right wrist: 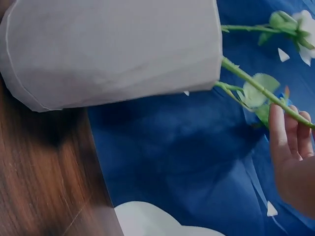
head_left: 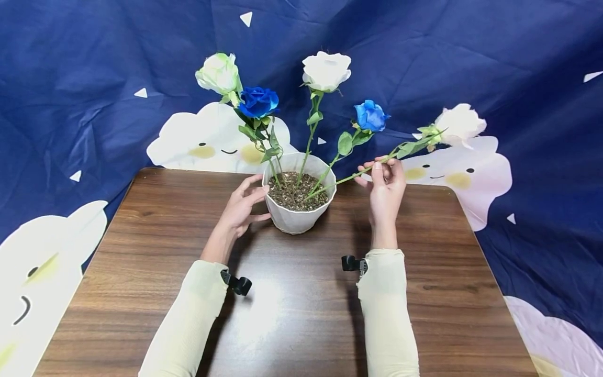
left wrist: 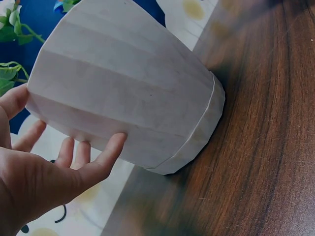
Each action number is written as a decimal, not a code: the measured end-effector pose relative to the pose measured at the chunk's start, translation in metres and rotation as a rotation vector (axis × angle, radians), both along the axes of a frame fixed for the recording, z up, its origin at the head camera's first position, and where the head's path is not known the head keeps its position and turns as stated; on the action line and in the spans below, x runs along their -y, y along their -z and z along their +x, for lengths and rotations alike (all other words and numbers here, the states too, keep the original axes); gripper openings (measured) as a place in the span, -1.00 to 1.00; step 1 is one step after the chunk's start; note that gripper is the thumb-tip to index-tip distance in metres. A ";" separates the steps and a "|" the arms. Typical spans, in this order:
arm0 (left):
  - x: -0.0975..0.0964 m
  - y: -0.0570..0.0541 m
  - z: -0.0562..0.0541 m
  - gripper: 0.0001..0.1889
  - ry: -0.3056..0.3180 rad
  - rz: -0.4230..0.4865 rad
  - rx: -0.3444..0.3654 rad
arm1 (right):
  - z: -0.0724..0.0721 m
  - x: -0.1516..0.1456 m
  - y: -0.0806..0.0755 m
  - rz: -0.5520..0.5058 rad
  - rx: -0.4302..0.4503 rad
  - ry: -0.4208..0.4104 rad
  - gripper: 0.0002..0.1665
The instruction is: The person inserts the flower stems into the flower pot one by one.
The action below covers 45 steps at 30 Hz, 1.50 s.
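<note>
A white flowerpot (head_left: 294, 220) filled with brown soil (head_left: 294, 193) stands upright on the table. My left hand (head_left: 239, 208) rests its spread fingertips (left wrist: 114, 142) against the pot's left side. In my right hand (head_left: 387, 191), thumb and fingers pinch the green stem (right wrist: 246, 76) of a pale white rose (head_left: 460, 125). That rose leans far to the right, its lower end at the soil. Also standing in the pot are a green-edged white rose (head_left: 219, 73), a dark blue rose (head_left: 258, 102), a white rose (head_left: 326, 71) in the middle and a brighter blue rose (head_left: 371, 115).
The pot is near the far edge of a brown wood-grain table (head_left: 301, 319). Behind it hangs a dark blue cloth (head_left: 155, 47) with smiling clouds and small white triangles. Black wrist cameras are on both cream sleeves (head_left: 388, 314).
</note>
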<state>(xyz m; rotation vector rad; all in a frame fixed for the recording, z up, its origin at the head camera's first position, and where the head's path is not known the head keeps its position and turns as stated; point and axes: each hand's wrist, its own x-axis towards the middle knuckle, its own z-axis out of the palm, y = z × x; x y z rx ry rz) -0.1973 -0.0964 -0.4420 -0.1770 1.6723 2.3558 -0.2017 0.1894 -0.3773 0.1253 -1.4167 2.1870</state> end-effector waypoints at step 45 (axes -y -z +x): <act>0.002 -0.001 0.000 -0.45 -0.003 -0.006 0.006 | -0.024 0.075 0.001 0.840 -0.177 -0.079 -0.81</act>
